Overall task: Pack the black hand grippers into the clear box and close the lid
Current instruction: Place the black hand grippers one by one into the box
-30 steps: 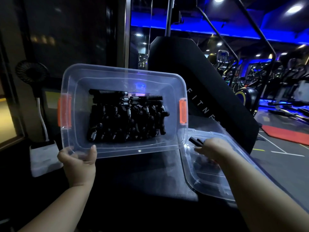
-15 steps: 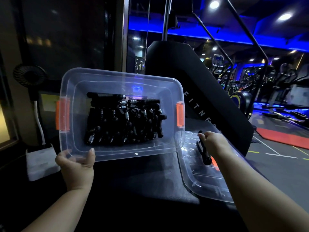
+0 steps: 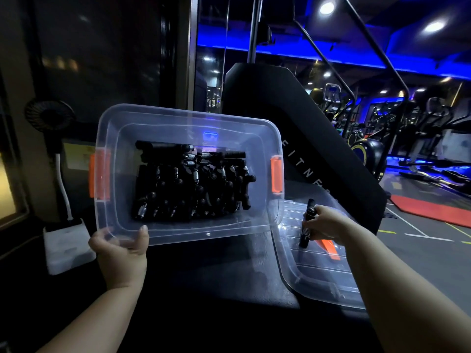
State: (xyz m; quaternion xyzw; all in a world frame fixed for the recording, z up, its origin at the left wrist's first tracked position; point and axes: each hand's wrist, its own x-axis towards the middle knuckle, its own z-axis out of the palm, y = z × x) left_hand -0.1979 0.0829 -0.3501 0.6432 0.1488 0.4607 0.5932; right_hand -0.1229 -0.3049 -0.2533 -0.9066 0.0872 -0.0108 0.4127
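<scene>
Dim gym, blue ceiling strips; dark counter [image 3: 204, 276] in front. Fan [image 3: 49, 118] and white block [image 3: 67, 247] are seen far left. Box [image 3: 178, 233] is held tilted toward the camera by left hand [image 3: 122, 253]: thumb hooked over the near rim, fingers hidden underneath. Grippers [image 3: 188, 184] are piled inside, hard to separate in the dark. Lid [image 3: 318, 276] lies on the counter just right of the box, partly covered by the arm. One gripper [image 3: 307, 222] is held over the lid by right hand [image 3: 325, 225], fingers wrapped round it. Versus 1 s ago, it is turned near upright and more exposed; box tilt unchanged.
</scene>
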